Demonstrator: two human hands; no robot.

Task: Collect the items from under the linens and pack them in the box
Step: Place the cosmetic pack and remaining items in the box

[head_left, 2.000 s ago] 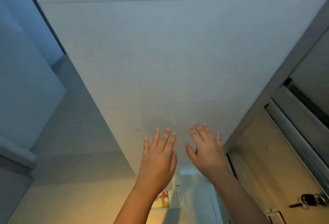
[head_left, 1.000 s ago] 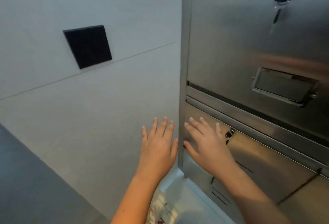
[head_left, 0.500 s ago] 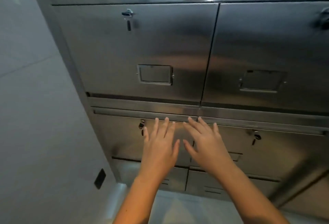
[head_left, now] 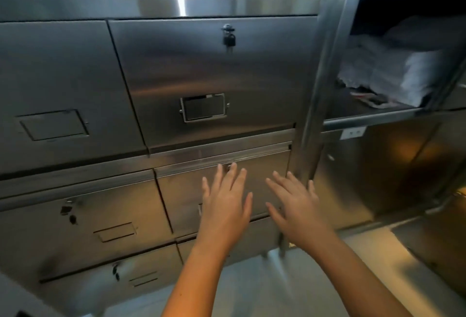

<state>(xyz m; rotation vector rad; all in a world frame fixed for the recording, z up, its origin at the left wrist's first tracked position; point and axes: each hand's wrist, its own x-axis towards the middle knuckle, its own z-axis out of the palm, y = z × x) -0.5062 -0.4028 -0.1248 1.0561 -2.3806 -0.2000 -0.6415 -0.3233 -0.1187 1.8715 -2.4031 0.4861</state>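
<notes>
1. At lower centre of the frame, the left hand [head_left: 224,205] and right hand [head_left: 295,208] are held up side by side, fingers spread, holding nothing.
2. Behind them stands a stainless-steel cabinet [head_left: 201,69] of closed doors, one with a key [head_left: 229,37] in its lock.
3. At upper right, folded white linens [head_left: 393,72] lie on an open shelf [head_left: 365,117], with a flat reddish item [head_left: 370,98] peeking out beneath them.

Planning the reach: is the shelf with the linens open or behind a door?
Open. The linens lie in plain view on the shelf, with no door across them.
</notes>
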